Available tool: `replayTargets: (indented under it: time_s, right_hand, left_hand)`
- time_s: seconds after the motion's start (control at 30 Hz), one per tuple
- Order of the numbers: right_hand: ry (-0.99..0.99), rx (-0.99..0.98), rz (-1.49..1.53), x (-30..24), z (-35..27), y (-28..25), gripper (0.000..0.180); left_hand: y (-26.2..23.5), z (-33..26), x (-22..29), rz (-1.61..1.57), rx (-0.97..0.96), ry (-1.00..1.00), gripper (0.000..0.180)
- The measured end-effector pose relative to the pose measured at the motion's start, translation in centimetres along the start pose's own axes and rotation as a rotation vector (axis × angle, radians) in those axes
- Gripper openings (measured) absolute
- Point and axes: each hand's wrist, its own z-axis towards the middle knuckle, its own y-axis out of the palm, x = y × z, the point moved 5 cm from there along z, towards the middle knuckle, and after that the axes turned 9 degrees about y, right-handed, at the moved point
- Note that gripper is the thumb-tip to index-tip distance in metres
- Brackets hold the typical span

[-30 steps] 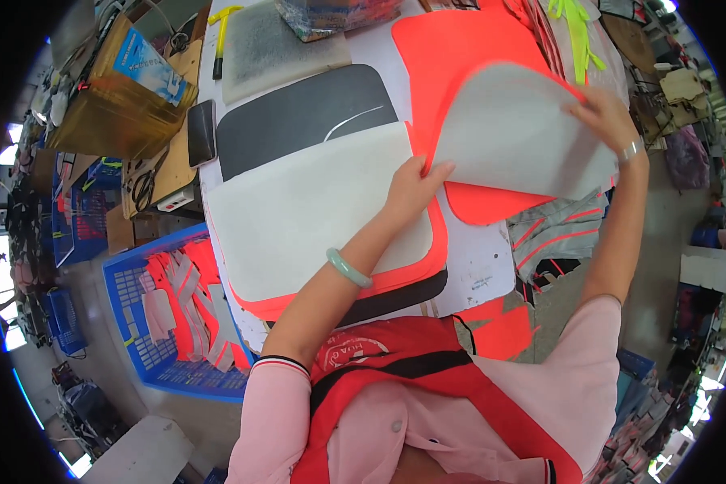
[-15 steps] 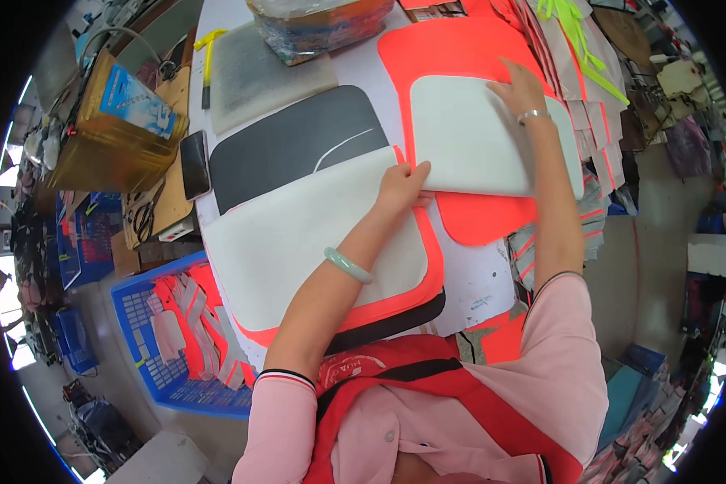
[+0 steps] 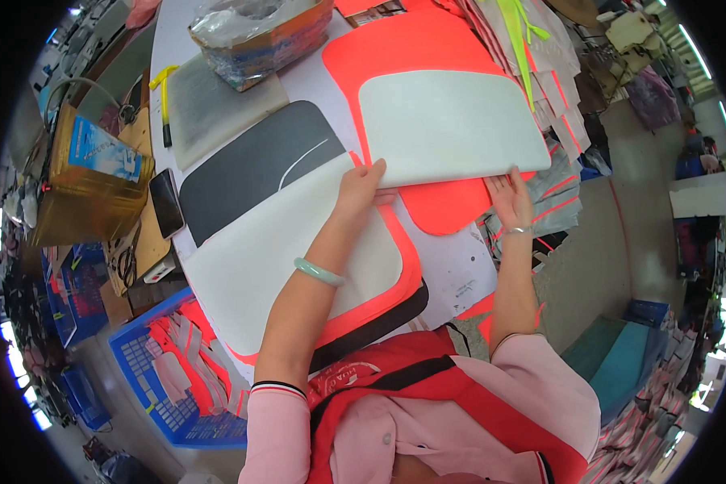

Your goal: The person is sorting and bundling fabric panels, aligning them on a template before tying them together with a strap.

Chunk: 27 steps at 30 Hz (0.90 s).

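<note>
A white fabric-like panel (image 3: 452, 121) with rounded far corners and a folded-looking near edge lies over a bright orange sheet (image 3: 440, 211). My left hand (image 3: 359, 189) is closed on the panel's near left corner, thumb on top. Toward the near right corner my right hand (image 3: 510, 202) turns its palm up, thumb over the edge and fingertips partly hidden under it. Beneath my left forearm is another white panel (image 3: 290, 258) with an orange border, lying over a dark grey panel (image 3: 254, 165) marked with a white curved line.
A plastic-wrapped box (image 3: 258, 40), a translucent slab (image 3: 222, 109) and a yellow hammer-like tool (image 3: 164, 101) stand at the far left, a phone (image 3: 167, 203) nearer. A blue basket (image 3: 149, 387) of orange and grey strips is at left. Grey pieces (image 3: 561, 198) hang at right.
My right hand has moved from the panel's far side to its near edge and turned palm up. My left hand keeps hold of the corner. The whole view has shifted.
</note>
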Motion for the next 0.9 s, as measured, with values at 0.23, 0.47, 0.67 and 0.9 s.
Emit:
replayTargets:
  time_s: [0.23, 0.47, 0.67, 0.9]
  right_hand:
    - [-0.129, -0.006, 0.032, 0.1, 2.0, 1.8, 0.045]
    - [-0.138, 0.124, -0.017, -0.4, 2.2, 1.3, 0.052]
    - [-0.165, 0.244, -0.098, -0.3, 3.1, 0.9, 0.046]
    - [-0.288, 0.454, -0.366, 0.7, 6.6, 0.4, 0.049]
  left_hand:
    - [0.6, -0.4, 0.9, 0.019, -0.036, -0.063, 0.045]
    - [-0.6, 2.4, 4.6, 0.609, -0.133, 0.051, 0.055]
    - [-0.8, 4.6, 3.3, 0.566, 0.077, 0.308, 0.044]
    - [-2.0, 4.5, 2.3, 0.668, 0.19, 0.526, 0.053]
